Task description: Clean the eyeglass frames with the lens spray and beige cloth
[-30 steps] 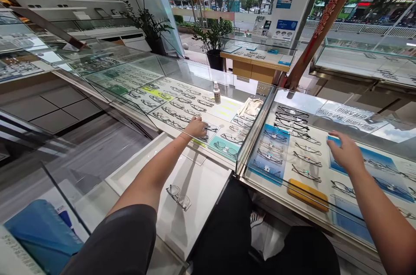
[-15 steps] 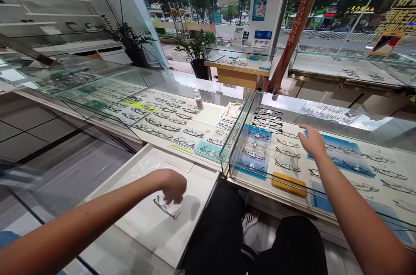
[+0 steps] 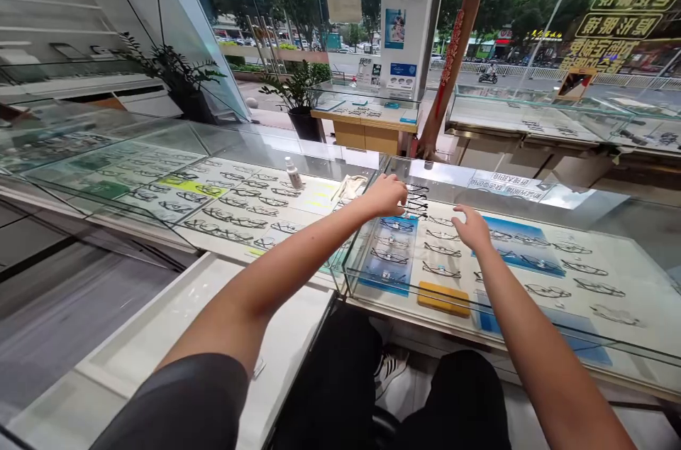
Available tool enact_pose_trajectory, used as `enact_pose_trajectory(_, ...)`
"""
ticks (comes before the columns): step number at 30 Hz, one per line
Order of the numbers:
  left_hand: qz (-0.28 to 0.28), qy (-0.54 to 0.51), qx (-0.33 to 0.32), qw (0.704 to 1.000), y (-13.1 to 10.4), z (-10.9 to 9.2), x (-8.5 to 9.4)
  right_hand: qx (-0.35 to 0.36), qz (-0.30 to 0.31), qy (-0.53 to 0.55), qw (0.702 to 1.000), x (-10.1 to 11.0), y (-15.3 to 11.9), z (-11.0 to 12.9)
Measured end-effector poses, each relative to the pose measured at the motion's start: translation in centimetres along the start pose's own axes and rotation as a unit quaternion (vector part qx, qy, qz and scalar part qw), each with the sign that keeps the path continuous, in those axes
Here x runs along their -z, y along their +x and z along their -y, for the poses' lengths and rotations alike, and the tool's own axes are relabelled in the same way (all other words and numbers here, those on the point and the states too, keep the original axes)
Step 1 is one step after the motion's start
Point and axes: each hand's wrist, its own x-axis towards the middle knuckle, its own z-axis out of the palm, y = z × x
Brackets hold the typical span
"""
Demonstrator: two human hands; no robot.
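Note:
My left hand (image 3: 387,194) is above the near left part of the right glass display case (image 3: 367,251), beside a stack of dark-framed glasses (image 3: 418,203). Its fingers are bent and apart, with nothing visible in them. A little to the right, my right hand (image 3: 472,226) is over the same case, thumb and fingers apart and holding nothing. Rows of glasses (image 3: 443,250) lie beneath and between the hands. In the pulled-out white drawer (image 3: 298,315), only a small edge of a pair of glasses (image 3: 259,368) shows past my left arm.
A yellow glasses case (image 3: 443,299) lies along the display's front. On the left case stand a white spray bottle (image 3: 293,173) and a crumpled cloth (image 3: 349,187). The drawer juts out to the left of my legs (image 3: 340,379). Glass walls edge both cases.
My left hand has left the glasses in the drawer and moved up and right, over the display case. My right hand stays over the case. The view has shifted right.

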Motion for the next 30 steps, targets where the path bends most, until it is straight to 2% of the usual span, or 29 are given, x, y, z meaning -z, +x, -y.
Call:
enact_pose_trajectory(3, 0.036, 0.014, 0.005, 0.999, 2.1, 1.0, -1.8, 0.001, -0.002, 0.002, 1.000, 0.0, 0.0, 0.2)
enact_pose_trajectory(6, 0.074, 0.014, 0.014, 0.997, 3.3, 1.3, -2.5, -0.001, 0.001, -0.002, 1.000, 0.1, -0.1, 0.5)
enact_pose_trajectory(11, 0.114, 0.025, 0.032, 0.993, 3.7, 0.3, -1.8, -0.003, 0.003, 0.001, 1.000, 0.3, -0.2, 0.9)
enact_pose_trajectory(15, 0.127, 0.030, 0.026, 0.991, 1.5, -0.6, -0.3, -0.007, 0.002, 0.004, 1.000, 0.2, -0.2, 0.8)
enact_pose_trajectory(18, 0.134, 0.003, 0.014, 0.991, -2.1, -1.1, 1.8, -0.013, 0.005, 0.004, 1.000, 0.1, -0.2, 0.6)
enact_pose_trajectory(22, 0.143, -0.105, -0.034, 0.984, -9.2, -1.1, 5.8, -0.015, 0.004, -0.009, 1.000, 0.0, -0.1, 0.3)
enact_pose_trajectory(25, 0.228, -0.238, -0.051, 0.943, -15.1, -0.5, 8.4, -0.013, 0.010, -0.018, 1.000, 0.0, 0.0, -0.1)
enact_pose_trajectory(28, 0.306, -0.328, -0.045, 0.892, -20.9, 0.5, 9.0, -0.007, 0.005, -0.020, 1.000, 0.0, 0.1, -0.7)
enact_pose_trajectory(30, 0.355, -0.347, -0.015, 0.868, -24.5, 1.2, 8.0, -0.003, 0.002, -0.023, 1.000, 0.0, 0.2, -1.1)
